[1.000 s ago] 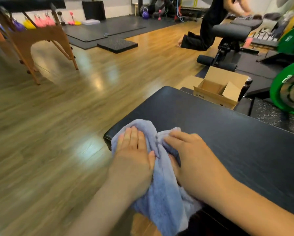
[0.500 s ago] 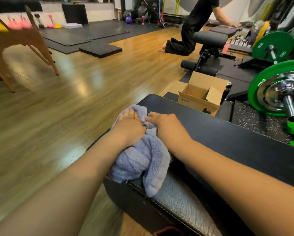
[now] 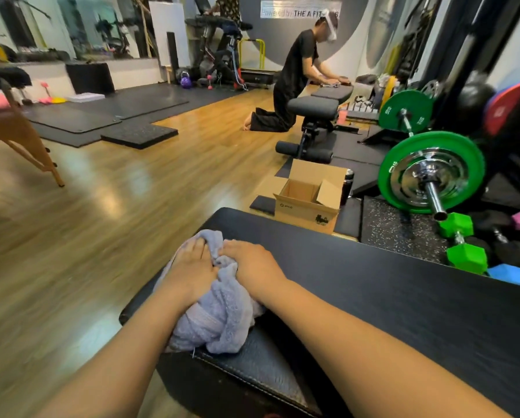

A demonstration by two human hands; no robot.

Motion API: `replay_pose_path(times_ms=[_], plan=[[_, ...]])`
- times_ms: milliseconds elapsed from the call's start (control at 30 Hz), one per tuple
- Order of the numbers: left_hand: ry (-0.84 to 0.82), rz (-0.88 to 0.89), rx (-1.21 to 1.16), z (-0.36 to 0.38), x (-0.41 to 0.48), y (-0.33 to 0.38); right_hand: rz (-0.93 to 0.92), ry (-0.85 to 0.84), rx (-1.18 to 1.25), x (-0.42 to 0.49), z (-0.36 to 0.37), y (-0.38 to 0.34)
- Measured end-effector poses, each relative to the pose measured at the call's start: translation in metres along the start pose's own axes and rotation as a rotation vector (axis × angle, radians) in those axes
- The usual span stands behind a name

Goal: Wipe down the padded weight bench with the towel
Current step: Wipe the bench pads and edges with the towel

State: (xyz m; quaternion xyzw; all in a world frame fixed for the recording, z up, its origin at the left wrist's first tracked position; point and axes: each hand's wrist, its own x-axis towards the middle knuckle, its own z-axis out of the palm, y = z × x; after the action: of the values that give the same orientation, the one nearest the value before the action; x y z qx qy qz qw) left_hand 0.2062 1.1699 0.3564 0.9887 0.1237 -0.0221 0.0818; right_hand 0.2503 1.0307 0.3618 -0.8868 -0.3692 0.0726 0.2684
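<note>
A black padded weight bench runs from the near foreground away to the right. A bunched lavender towel lies on its top along the left edge. My left hand rests flat on the towel with its fingers stretched forward, pressing it down. Beside it and nearly touching, my right hand sits on the towel with its fingertips tucked into the folds. Part of the towel is hidden under both hands.
An open cardboard box stands on the floor past the bench's far end. A barbell with green plates and green dumbbells lie to the right. A person kneels at another bench. A wooden table stands far left.
Both hands have pushed the towel forward along the bench's left edge, and the towel has bunched up. The camera has tilted up, showing more of the gym.
</note>
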Motion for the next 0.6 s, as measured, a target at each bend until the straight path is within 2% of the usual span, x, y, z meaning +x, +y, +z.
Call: replay_pose_path(times_ms=[100,200,267,300,367,467,533,600], plan=[[-0.015,0.098,-0.043,0.015,-0.026,0.010,0.036,0.013,0.045,-0.026,0.000,0.005],[-0.144,0.100,-0.414,-0.011,-0.049,0.024,0.071,0.033,0.054,-0.051,-0.003,0.013],[-0.255,0.183,-0.687,-0.027,-0.072,0.024,0.074,0.085,0.010,-0.062,-0.006,0.018],[-0.258,0.238,-0.775,-0.032,-0.079,0.022,0.085,0.117,0.004,-0.066,-0.007,0.021],[-0.255,0.364,-0.634,-0.038,-0.092,0.021,0.140,0.188,0.005,-0.075,-0.005,0.021],[-0.211,0.416,-0.305,-0.024,-0.122,0.030,0.210,0.291,0.080,-0.084,0.001,0.013],[-0.117,0.456,-0.228,-0.015,-0.128,0.035,0.234,0.280,0.118,-0.091,0.002,0.002],[-0.089,0.508,-0.162,-0.015,-0.130,0.044,0.241,0.228,0.124,-0.101,-0.004,-0.002]])
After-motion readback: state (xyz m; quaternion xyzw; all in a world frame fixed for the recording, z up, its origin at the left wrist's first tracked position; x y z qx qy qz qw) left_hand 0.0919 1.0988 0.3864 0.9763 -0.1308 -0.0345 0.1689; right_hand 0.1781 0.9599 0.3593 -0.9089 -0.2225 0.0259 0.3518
